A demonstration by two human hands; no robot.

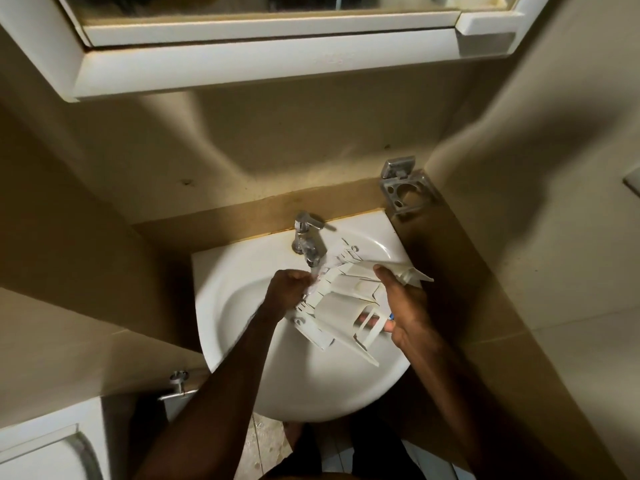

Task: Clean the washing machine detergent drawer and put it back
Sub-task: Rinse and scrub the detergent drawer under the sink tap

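Note:
The white plastic detergent drawer [346,299] is held tilted over the white sink [242,306], its far end under the chrome tap [308,244]. Water runs from the tap onto the drawer's left edge. My right hand [401,303] grips the drawer's right side, thumb on top and fingers underneath, showing through an opening. My left hand [289,287] has its fingers curled against the drawer's left edge, in the water stream. Whether it holds anything there is hidden.
A metal toothbrush holder [405,190] is fixed to the wall at the sink's back right corner. A white mirror cabinet [263,60] hangs above. Beige walls close in on both sides. A white appliance [45,448] and a metal fitting [178,382] are at lower left.

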